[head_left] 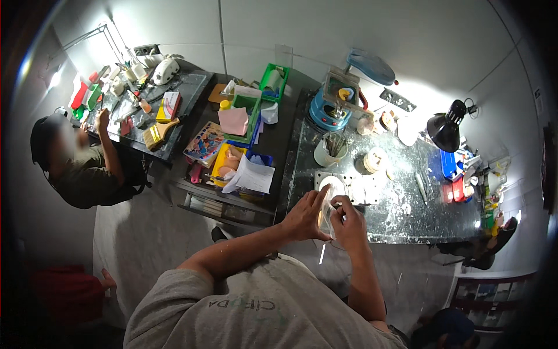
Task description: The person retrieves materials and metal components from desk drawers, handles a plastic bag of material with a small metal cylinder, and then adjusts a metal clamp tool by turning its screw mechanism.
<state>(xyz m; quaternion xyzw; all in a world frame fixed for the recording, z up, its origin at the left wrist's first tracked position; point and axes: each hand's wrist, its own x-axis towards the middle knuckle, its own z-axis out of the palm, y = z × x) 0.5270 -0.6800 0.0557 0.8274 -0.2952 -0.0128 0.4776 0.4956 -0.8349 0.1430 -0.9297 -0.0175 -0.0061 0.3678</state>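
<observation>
At the front edge of the black bench, my left hand (304, 216) holds a thin clear plastic piece (329, 212), perhaps a small bag, between its stretched fingers and thumb. My right hand (349, 225) is closed, its bent fingers pinching the right side of the same plastic. Something pale yellowish shows in or behind the plastic; I cannot make out what it is. Just beyond my fingers lies a light metal plate (365, 190) with holes and a white round piece on it.
The bench (401, 218) is spattered with white powder. A tub of brushes (331, 149), a round container (375, 160), a blue machine (329, 110), a black lamp (445, 129) and a slim tool (421, 188) stand or lie there. Bins (224, 157) fill the left cabinet. Another person (87, 157) sits far left.
</observation>
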